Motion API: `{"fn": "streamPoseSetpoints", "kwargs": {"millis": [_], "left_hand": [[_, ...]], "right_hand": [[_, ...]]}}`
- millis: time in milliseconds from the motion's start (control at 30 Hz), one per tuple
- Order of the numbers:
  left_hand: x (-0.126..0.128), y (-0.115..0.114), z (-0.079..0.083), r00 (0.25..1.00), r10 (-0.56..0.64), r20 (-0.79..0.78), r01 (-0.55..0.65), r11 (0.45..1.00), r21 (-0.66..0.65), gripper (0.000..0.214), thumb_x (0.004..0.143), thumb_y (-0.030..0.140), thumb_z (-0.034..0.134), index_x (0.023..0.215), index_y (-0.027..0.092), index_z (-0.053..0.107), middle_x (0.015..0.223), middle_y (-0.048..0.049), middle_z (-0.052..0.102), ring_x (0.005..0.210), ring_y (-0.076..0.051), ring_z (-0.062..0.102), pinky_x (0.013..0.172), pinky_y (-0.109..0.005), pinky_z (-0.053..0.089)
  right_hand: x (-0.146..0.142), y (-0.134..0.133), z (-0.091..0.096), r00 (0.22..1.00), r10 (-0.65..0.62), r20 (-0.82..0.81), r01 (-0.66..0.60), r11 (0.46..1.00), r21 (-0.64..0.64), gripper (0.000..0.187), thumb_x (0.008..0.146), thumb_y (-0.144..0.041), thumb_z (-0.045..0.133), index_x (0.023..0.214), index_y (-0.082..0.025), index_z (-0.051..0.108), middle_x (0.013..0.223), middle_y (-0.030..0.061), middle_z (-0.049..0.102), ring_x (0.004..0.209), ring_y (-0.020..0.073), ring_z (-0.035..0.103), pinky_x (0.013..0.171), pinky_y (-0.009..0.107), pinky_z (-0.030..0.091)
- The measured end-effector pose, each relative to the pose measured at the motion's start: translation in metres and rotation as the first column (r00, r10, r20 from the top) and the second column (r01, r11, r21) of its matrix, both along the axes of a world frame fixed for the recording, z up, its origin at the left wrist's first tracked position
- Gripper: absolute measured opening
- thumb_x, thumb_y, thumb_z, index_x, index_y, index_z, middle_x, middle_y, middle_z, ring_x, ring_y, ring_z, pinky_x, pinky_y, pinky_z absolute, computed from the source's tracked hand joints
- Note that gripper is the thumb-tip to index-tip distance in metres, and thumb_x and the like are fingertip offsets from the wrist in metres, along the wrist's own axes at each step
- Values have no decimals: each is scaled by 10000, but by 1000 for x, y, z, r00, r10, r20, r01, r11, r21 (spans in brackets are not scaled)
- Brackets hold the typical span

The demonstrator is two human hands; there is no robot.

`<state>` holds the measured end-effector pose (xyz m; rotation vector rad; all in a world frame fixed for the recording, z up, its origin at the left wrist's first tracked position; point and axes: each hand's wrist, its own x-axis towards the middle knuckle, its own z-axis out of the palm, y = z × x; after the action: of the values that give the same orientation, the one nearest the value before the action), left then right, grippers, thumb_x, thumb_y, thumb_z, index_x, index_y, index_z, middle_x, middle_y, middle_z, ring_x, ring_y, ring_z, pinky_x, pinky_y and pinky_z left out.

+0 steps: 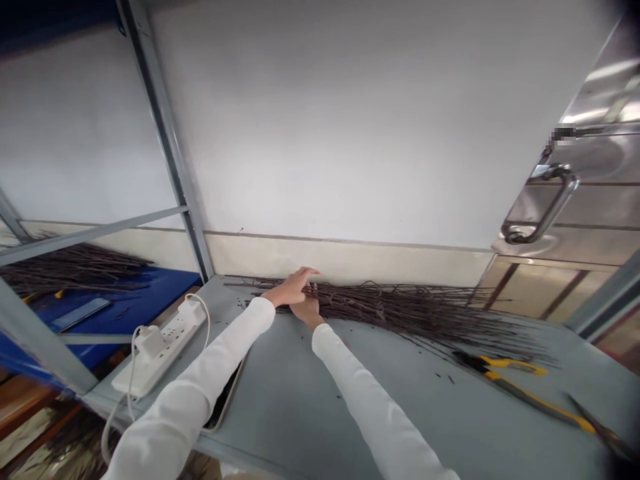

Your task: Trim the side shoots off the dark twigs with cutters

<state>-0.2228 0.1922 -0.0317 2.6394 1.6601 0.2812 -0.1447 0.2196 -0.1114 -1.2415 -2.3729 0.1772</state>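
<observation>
A long pile of thin dark twigs (410, 310) lies along the back of the grey table (310, 393), against the wall. Both my arms, in white sleeves, reach to its left end. My left hand (290, 288) rests on top of the twigs with its fingers stretched out and slightly curved. Partly under the left hand, my right hand (307, 309) presses on the same end of the pile; its fingers are mostly hidden among the twigs.
Yellow-handled shears (515, 380) lie at the table's right. A white power strip (160, 347) with plugs sits at the left edge, a dark tablet (225, 400) under my left arm. More twigs (70, 267) lie on a blue shelf left. A metal door handle (545, 207) is right.
</observation>
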Motion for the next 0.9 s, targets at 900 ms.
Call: {"fn": "streamPoseSetpoints", "kwargs": {"millis": [900], "left_hand": [[-79,5,11,978,53,201,-31,994,-108,249,900,315,544,1072,143,599,1046,-63,637,884,-190,630,772,-390,530]], "right_hand": [[-6,10,-5,987,-162,22,162,987,-12,415,900,-367,538,1275,-199,486,1346,94,471,1183,266,486,982,525,388]]}}
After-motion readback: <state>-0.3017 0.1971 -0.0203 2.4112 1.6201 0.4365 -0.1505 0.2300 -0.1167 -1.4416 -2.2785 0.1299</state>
